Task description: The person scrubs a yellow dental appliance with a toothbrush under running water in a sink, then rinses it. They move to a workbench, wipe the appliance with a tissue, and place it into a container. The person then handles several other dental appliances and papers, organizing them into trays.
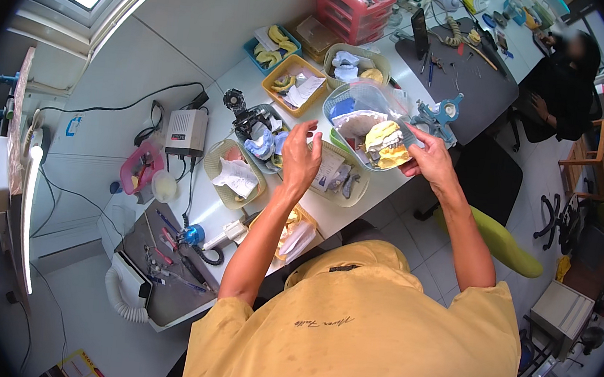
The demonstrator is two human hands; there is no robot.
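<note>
My right hand (432,161) grips the right rim of a translucent light-blue plastic tub (369,93), thumb on the edge and fingers below. Inside the tub lie a yellow dental cast (390,145) with a row of pale teeth and some white paper (354,126). My left hand (300,158) hovers empty with loosely bent, parted fingers. Near it are a bin with blue-and-white pieces (261,144) and a black hinged device (240,110), and a pale basket (352,193) with paper and grey pieces.
More baskets stand around: a yellow one (281,98), a teal one (256,47) and a cream one (215,187). A blue dental articulator (440,113) sits right of the tub. At lower left, a drawer (159,240) holds tools. A person (566,83) sits at far right.
</note>
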